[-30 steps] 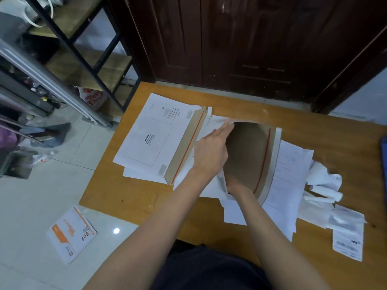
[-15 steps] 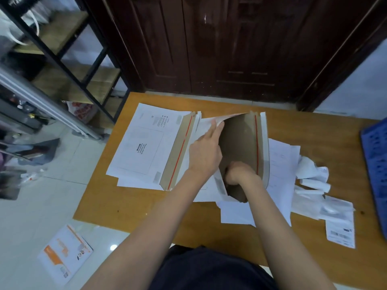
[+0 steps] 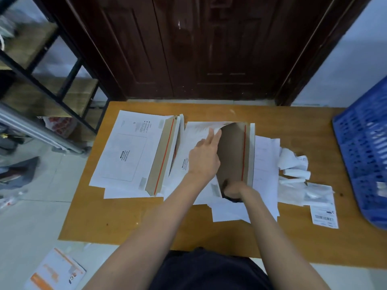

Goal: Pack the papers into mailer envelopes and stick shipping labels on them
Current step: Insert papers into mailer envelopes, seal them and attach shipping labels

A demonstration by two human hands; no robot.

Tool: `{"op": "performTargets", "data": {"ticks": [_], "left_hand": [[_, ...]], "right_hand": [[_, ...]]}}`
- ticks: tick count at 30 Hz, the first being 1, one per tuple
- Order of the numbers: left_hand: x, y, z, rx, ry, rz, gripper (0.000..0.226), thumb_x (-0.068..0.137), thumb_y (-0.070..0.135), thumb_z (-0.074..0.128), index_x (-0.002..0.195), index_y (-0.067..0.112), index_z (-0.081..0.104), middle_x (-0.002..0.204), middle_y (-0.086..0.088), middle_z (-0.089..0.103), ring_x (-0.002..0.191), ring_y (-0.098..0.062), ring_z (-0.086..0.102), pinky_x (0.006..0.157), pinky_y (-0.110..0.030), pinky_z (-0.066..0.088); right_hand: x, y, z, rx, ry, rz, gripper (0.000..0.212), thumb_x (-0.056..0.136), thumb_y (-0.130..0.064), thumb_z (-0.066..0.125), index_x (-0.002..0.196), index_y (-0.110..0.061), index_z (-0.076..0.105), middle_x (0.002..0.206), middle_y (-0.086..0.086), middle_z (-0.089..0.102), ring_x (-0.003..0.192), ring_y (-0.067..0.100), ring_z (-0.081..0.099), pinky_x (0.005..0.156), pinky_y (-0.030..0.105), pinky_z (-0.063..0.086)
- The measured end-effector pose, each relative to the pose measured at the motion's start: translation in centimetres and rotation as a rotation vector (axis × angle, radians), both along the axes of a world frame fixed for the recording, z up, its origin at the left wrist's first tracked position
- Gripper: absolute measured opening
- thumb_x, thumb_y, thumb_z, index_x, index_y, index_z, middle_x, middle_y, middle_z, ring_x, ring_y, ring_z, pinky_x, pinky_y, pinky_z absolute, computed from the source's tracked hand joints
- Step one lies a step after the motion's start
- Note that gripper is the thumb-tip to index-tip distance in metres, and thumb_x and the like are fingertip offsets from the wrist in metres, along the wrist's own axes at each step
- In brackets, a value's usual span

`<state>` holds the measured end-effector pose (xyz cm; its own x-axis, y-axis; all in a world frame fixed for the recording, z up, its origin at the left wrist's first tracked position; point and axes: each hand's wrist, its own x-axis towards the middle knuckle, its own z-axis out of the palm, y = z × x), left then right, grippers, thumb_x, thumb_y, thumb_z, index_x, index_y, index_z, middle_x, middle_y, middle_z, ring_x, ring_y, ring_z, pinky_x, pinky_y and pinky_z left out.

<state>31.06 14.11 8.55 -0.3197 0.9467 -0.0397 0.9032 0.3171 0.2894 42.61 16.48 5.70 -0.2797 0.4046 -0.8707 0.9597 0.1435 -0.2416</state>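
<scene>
Head view, nearest first: my right hand [image 3: 233,190] sits at the near end of the mailer [image 3: 232,155], reaching into its open mouth. Its fingers are hidden by the flap and by shadow, so I cannot tell whether they are curled on anything. Loose papers [image 3: 265,164] lie under and to the right of the mailer on the counter [image 3: 125,218].

Just beyond, my left hand [image 3: 204,159] lies flat on the mailer's white upper face, fingers straight and pointing far, holding that face back so the brown inside shows. The mailer's long axis runs near to far, with the red strip [image 3: 243,152] along its right edge. So the opening faces right, toward my right hand, which I judge the better placed to feed sheets in sideways.

To the left lies a second mailer [image 3: 129,151], same orientation. Labels [image 3: 323,212] sit at the near right, well apart from both hands.
</scene>
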Motion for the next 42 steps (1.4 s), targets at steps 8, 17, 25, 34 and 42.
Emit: {"op": "performTargets", "data": {"ticks": [8, 17, 25, 34, 42], "left_hand": [[2.2, 0.7, 3.0, -0.022, 0.052, -0.08, 0.073, 0.089, 0.006, 0.056, 0.151, 0.024, 0.021, 0.158, 0.001, 0.023, 0.101, -0.025, 0.061, 0.079, -0.033, 0.056], [-1.7, 1.4, 5.4, 0.088, 0.084, 0.071, 0.072, 0.085, 0.008, 0.056, 0.147, 0.034, 0.031, 0.156, 0.006, 0.028, 0.108, -0.024, 0.058, 0.082, -0.035, 0.053], [-2.9, 1.7, 2.4, -0.07, 0.141, 0.061, 0.063, 0.094, 0.017, 0.048, 0.151, 0.026, 0.022, 0.161, 0.004, 0.011, 0.138, -0.026, 0.031, 0.101, -0.036, 0.043], [-1.7, 0.6, -2.4, -0.133, 0.058, 0.086, 0.058, 0.095, 0.027, 0.047, 0.149, 0.034, 0.026, 0.158, 0.012, 0.019, 0.134, -0.02, 0.032, 0.09, -0.031, 0.053], [-0.3, 0.3, -4.5, -0.005, 0.065, 0.086, 0.054, 0.092, 0.02, 0.054, 0.144, 0.024, 0.041, 0.152, 0.003, 0.037, 0.125, -0.023, 0.042, 0.097, -0.034, 0.046]], "right_hand": [[-2.1, -0.1, 0.0, 0.014, 0.275, -0.341, 0.026, 0.103, -0.01, 0.033, 0.093, -0.005, 0.056, 0.091, 0.008, 0.053, 0.076, 0.02, 0.047, 0.074, 0.029, 0.04], [-4.9, 2.7, 3.4, -0.46, 0.889, -0.711, 0.02, 0.1, -0.012, 0.04, 0.098, -0.012, 0.06, 0.09, 0.006, 0.062, 0.096, 0.023, 0.056, 0.091, 0.037, 0.042], [-2.8, 4.6, 2.7, -0.382, 0.987, -0.762, 0.028, 0.095, -0.007, 0.049, 0.118, -0.012, 0.063, 0.106, 0.007, 0.071, 0.099, 0.017, 0.068, 0.088, 0.025, 0.051], [5.9, 3.5, -2.3, -0.052, 1.162, -1.867, 0.009, 0.091, -0.006, 0.055, 0.094, -0.003, 0.064, 0.097, 0.016, 0.067, 0.085, 0.02, 0.068, 0.081, 0.027, 0.051], [9.3, 0.0, -8.0, 0.66, 0.376, -1.441, 0.024, 0.08, -0.011, 0.069, 0.104, -0.01, 0.064, 0.11, 0.013, 0.056, 0.098, 0.029, 0.057, 0.084, 0.042, 0.05]]}}
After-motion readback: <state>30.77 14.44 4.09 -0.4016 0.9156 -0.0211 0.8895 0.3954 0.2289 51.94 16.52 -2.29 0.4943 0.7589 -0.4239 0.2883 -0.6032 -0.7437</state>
